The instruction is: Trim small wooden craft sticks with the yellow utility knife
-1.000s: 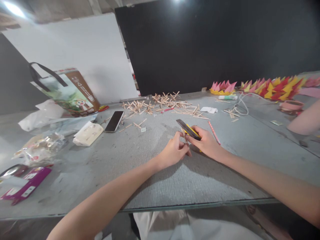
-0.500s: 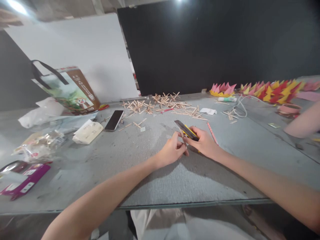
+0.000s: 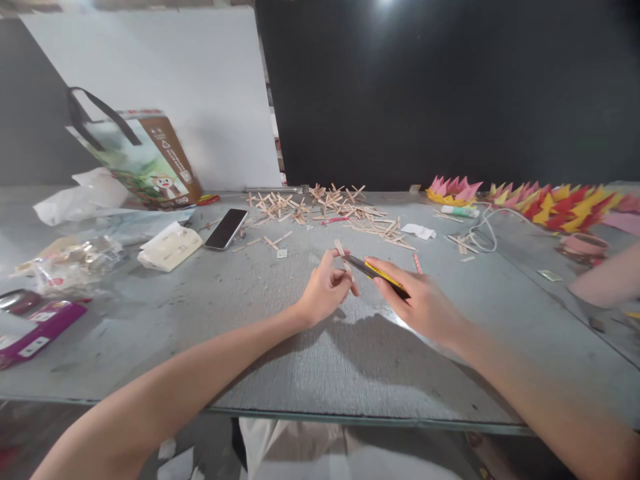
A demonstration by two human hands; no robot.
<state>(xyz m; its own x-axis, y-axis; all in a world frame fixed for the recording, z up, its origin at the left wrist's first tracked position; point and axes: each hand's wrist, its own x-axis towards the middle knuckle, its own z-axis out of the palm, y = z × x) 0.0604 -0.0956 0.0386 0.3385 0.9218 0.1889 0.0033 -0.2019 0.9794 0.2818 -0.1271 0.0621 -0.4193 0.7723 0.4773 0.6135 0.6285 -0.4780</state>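
Between the fingers of my left hand is a flat wooden craft stick, held tilted just above the table. My right hand is closed around a black and yellow utility knife, whose blade points left and meets or nearly meets the stick. Behind my right hand lies a red and white patterned strip, partly hidden by it. Farther back is a pile of craft sticks, several joined in crosses.
A phone, a tissue pack and a printed bag are on the left. Folded-paper pieces, a glue stick, a white cable and a tape roll sit right. Another person's arm reaches in at the right edge.
My right hand has drawn back to the right and turned the knife, so its blade now points at the stick. My left hand holds the stick more in the open. The view has shifted slightly.
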